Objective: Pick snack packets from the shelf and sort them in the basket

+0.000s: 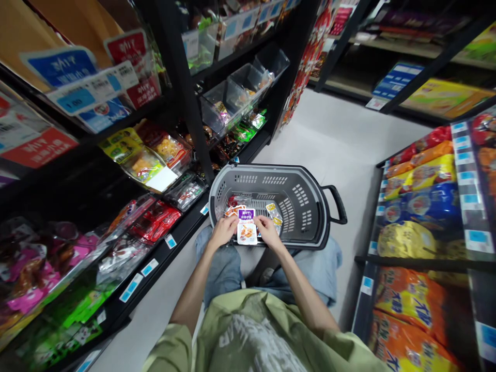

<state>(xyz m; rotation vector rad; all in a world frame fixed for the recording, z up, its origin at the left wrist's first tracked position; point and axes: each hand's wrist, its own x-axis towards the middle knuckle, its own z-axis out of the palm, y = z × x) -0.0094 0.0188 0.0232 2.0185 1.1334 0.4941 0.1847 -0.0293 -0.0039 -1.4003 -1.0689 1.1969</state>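
Between my two hands is a small snack packet (247,227) with a purple top and a food picture on white. My left hand (225,230) pinches its left edge, and my right hand (268,231) grips its right edge. Below the packet is a grey shopping basket (271,178) with a black rim, its handle (336,204) sticking out to the right. Several small packets lie inside it, among them a yellow-and-clear packet (274,213) near my right hand and reddish ones (239,199) near my left.
On the left stands a dark shelf with snack packs (155,222) and clear plastic bins (220,108). A shelf of bagged goods (411,305) rises at the right. Pale floor (321,134) runs between them; farther shelving (349,77) stands beyond.
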